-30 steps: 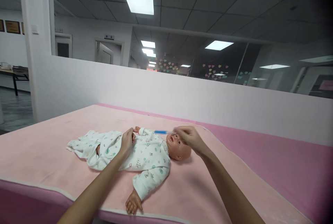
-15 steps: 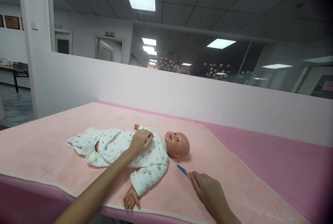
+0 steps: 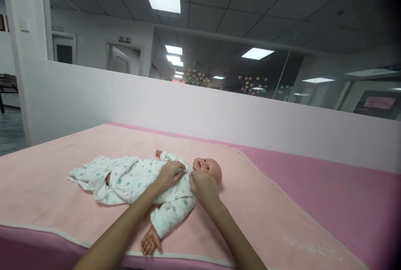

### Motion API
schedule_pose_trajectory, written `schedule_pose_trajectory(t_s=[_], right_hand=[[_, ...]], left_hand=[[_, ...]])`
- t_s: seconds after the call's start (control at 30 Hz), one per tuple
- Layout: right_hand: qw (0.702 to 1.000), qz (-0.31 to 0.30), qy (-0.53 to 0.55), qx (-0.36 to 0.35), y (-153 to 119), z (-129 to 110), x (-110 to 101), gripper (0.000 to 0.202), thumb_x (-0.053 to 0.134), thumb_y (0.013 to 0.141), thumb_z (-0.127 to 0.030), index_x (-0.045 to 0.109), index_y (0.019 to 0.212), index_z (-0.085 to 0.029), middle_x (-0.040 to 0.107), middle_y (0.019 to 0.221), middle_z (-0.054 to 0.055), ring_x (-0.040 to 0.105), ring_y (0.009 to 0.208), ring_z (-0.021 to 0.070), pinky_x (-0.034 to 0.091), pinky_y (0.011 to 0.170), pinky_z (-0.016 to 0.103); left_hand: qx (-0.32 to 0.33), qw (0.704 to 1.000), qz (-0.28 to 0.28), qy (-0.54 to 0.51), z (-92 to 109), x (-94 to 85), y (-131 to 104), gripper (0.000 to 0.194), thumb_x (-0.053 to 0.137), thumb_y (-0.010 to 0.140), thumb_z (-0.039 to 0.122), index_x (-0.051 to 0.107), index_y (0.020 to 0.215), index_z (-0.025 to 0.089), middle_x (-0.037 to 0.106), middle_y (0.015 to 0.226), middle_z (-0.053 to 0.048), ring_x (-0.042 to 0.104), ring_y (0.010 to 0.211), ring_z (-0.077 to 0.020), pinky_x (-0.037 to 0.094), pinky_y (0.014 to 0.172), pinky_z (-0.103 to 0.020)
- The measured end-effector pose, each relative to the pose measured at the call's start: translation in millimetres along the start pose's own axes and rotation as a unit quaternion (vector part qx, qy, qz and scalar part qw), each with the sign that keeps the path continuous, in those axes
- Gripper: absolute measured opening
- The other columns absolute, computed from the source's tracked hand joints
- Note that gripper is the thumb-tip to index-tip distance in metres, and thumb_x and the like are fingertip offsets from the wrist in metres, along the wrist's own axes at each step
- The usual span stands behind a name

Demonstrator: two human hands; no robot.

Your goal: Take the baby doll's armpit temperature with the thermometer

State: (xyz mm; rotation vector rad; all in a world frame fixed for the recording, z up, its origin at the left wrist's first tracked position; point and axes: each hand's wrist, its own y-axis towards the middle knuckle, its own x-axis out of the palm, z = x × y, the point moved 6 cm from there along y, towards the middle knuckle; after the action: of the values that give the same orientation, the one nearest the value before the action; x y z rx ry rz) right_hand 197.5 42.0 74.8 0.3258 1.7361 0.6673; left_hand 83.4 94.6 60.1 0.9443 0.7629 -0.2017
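Observation:
A bald baby doll in a white patterned outfit lies on its back, head to the right. My left hand rests on its chest, the fingertips closed together; what they grip is hidden. Close by, at the doll's neck and chin, my right hand is closed in a pinch. A thin whitish stick spans the small gap between the two sets of fingers. Its blue end, seen earlier, is out of sight. Part of the doll's head is covered by my right hand.
A pale pink mat covers much of the darker pink surface. Behind it runs a low white partition with glass above. One doll hand lies near the mat's front edge.
My right hand has moved up and left from the mat beside the doll's head to its neck, carrying the blue-ended stick. My left hand stays on the chest. The view has shifted slightly.

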Motion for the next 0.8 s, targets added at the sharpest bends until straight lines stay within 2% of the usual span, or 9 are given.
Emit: schedule_pose_trajectory(t_s=[0.03,0.13,0.2,0.33,0.4,0.5,0.63,0.8], right_hand=[[1.0,0.014,0.006,-0.002,12,-10,5,0.025,0.039,0.082,-0.019,0.061,0.069,-0.02,0.061,0.067,0.007,0.055,0.066,0.0194,0.038,0.064,0.031],[0.987,0.112,0.118,0.011,35,-25,17,0.026,0.034,0.082,-0.016,0.059,0.079,-0.018,0.062,0.08,0.007,0.055,0.075,0.0186,0.04,0.067,0.029],[0.971,0.163,0.176,0.023,36,-25,25,0.029,0.03,0.08,-0.013,0.058,0.082,-0.018,0.061,0.085,0.007,0.055,0.08,0.0181,0.041,0.071,0.028],[0.95,0.212,0.228,0.025,25,-14,37,0.028,0.03,0.077,-0.011,0.057,0.08,-0.018,0.059,0.082,0.007,0.054,0.08,0.0181,0.042,0.073,0.029],[0.939,0.226,0.257,0.017,20,-9,39,0.027,0.033,0.073,-0.009,0.057,0.079,-0.018,0.058,0.081,0.006,0.053,0.08,0.0179,0.043,0.073,0.029],[0.936,0.216,0.278,0.012,19,-6,40,0.03,0.033,0.066,-0.005,0.056,0.082,-0.018,0.057,0.084,0.006,0.053,0.081,0.0179,0.043,0.073,0.029],[0.938,0.203,0.281,0.009,19,-9,39,0.036,0.033,0.058,-0.004,0.056,0.083,-0.018,0.057,0.085,0.007,0.052,0.082,0.0189,0.043,0.072,0.03],[0.934,0.222,0.279,0.003,18,-10,35,0.037,0.034,0.057,-0.005,0.057,0.083,-0.019,0.057,0.084,0.007,0.052,0.078,0.0193,0.043,0.067,0.03]], left_hand=[[-0.012,1.0,0.002,0.002,-2,0.5,-1,0.014,0.046,0.079,0.019,0.059,0.085,0.02,0.065,0.085,-0.004,0.057,0.083,-0.0189,0.039,0.074,-0.031],[-0.04,0.999,0.009,0.009,-7,2.3,-2,0.015,0.044,0.074,0.013,0.057,0.079,0.018,0.064,0.08,-0.005,0.056,0.075,-0.0193,0.039,0.066,-0.03],[-0.038,0.999,0.011,0.011,-8,3.1,-3,0.016,0.044,0.072,0.011,0.057,0.079,0.018,0.064,0.08,-0.005,0.056,0.074,-0.0192,0.038,0.065,-0.029],[-0.029,1.0,0.005,-0.007,-6,3.3,-2,0.02,0.043,0.077,0.014,0.058,0.088,0.019,0.066,0.084,-0.004,0.058,0.077,-0.0188,0.039,0.069,-0.029],[-0.027,0.999,0.005,-0.033,-5,2.7,-1,0.021,0.043,0.08,0.017,0.059,0.093,0.021,0.067,0.088,-0.003,0.059,0.08,-0.0186,0.039,0.072,-0.028],[-0.037,0.997,0.012,-0.069,-7,1.9,0,0.023,0.045,0.08,0.019,0.061,0.096,0.023,0.068,0.091,-0.002,0.06,0.081,-0.0181,0.04,0.072,-0.027],[-0.055,0.994,0.024,-0.096,-11,2.6,-1,0.02,0.046,0.079,0.02,0.062,0.092,0.022,0.068,0.087,-0.001,0.06,0.077,-0.0167,0.041,0.069,-0.025],[-0.054,0.993,0.033,-0.096,-9,1.8,-1,0.019,0.045,0.08,0.023,0.062,0.089,0.021,0.066,0.091,-0.002,0.058,0.081,-0.0168,0.04,0.07,-0.025]])
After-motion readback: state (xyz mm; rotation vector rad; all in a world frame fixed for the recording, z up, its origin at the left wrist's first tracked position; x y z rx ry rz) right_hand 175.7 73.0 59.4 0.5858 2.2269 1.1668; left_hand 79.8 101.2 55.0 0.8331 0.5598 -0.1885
